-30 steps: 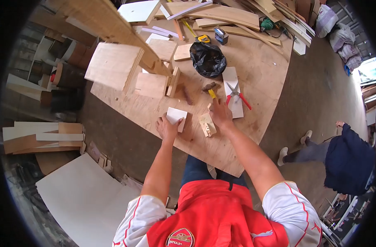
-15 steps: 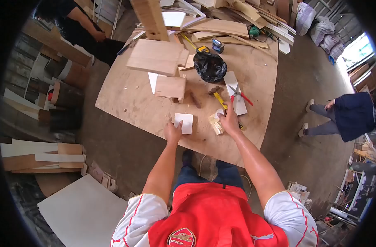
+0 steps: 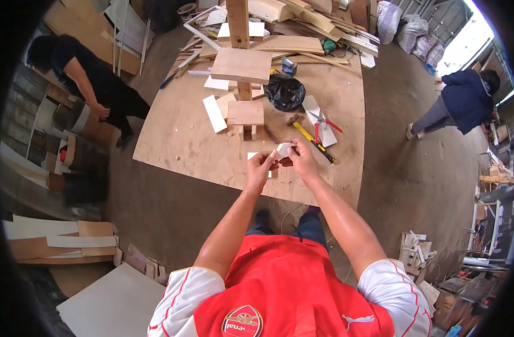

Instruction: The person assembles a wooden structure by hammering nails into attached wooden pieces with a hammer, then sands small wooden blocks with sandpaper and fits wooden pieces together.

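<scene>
Two bare hands meet above the near part of the wooden table, their fingers drawn in close around one small pale piece. The left hand has its thumb and fingertips at the left side of that piece, and the right hand grips it from the right, so both hold it narrowly between them. Some of the piece is hidden by the fingers, and its full shape cannot be told. Beneath the left hand lies a white block, mostly covered, with only its edges showing. Just beyond the right hand, a hammer with a yellow and black handle lies slantwise, its head pointing away from the person. Beside it, red-handled pliers rest on a white board. Farther off stand a black plastic bag and a small blue box. Left of the bag, a wooden post rises, with one flat panel in front of it and a smaller one nearer the hands. A white strip lies to their left. Scrap wood is heaped across the far end.
</scene>
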The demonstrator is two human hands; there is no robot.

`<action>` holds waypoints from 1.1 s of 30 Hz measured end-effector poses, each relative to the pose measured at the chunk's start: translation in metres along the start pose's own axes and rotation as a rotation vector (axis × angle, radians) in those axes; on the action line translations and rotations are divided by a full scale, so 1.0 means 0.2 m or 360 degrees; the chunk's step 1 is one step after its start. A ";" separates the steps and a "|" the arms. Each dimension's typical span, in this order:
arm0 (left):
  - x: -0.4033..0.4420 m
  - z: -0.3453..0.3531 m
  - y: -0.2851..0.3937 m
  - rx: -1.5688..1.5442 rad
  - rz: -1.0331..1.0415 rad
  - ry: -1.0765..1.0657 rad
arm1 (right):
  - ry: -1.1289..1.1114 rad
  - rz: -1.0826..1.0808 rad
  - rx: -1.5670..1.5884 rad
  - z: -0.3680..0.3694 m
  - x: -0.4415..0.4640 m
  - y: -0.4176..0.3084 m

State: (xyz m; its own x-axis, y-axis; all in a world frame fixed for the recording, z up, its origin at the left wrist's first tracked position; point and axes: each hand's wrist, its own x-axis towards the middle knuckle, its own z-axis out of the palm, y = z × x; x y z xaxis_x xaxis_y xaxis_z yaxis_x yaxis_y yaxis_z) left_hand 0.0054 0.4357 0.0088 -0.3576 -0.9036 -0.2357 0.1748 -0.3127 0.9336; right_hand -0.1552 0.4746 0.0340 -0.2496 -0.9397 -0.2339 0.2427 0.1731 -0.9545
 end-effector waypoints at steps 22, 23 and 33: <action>0.02 0.04 -0.19 -0.0195 -0.0281 0.0100 | 0.0020 -0.0148 -0.0583 -0.15 -0.08 0.33; 0.03 0.03 -0.23 -0.0216 -0.0319 0.0097 | -0.0019 -0.0129 -0.0612 -0.17 -0.06 0.34; 0.19 0.11 -0.41 -0.0495 -0.0458 0.0428 | -0.0376 0.0037 -0.1345 -0.38 0.30 0.23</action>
State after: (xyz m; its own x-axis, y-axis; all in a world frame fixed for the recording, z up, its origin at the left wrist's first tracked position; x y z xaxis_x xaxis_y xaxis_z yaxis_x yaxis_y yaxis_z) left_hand -0.0433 0.4334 -0.0704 -0.1897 -0.7987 -0.5711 0.3837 -0.5957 0.7057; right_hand -0.2297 0.4482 -0.0378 -0.0301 -0.9535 -0.2998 -0.5534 0.2656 -0.7894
